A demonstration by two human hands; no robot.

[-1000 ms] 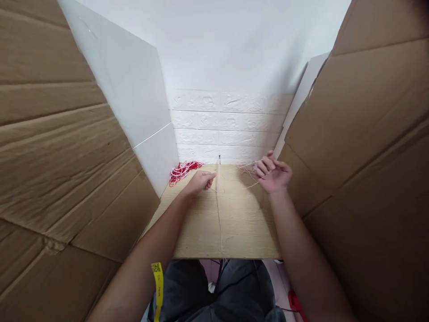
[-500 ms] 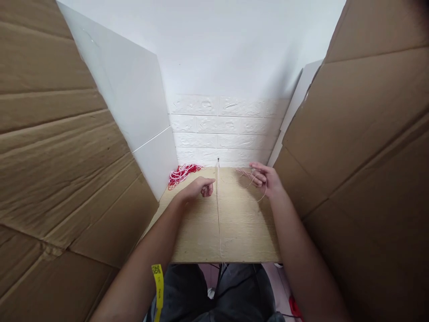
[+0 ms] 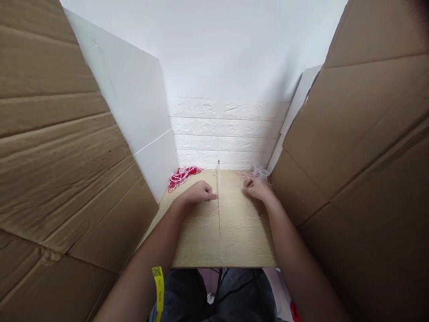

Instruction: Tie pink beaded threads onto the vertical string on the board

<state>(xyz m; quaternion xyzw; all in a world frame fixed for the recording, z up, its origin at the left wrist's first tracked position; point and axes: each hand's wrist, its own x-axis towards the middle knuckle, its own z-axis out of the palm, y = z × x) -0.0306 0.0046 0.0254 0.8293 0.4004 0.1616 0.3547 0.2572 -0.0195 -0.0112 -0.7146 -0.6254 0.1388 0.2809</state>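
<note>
A pale cord (image 3: 219,228) runs from a small hook (image 3: 219,162) at the foot of the brick-patterned wall down the middle of the wooden board and over its front edge. My left hand (image 3: 205,193) is closed just left of the cord, its thumb and fingertip touching it. To the right of the cord, my right hand (image 3: 254,187) is closed in a pinch; thin thread lies near it, but what the fingers hold is too small to make out. Behind that hand lies a small bunch of pinkish thread (image 3: 244,174).
Red and white threads (image 3: 183,176) lie heaped at the board's back left corner. Clear plastic cups (image 3: 263,173) stand at the back right. Tall cardboard sheets (image 3: 67,156) rise on both sides. The wooden board (image 3: 197,246) ends above my lap.
My left hand has moved down along the cord. My right hand has moved down and slightly left, and its fingers have closed; the loop of thread around them has dropped, and the cups now show.
</note>
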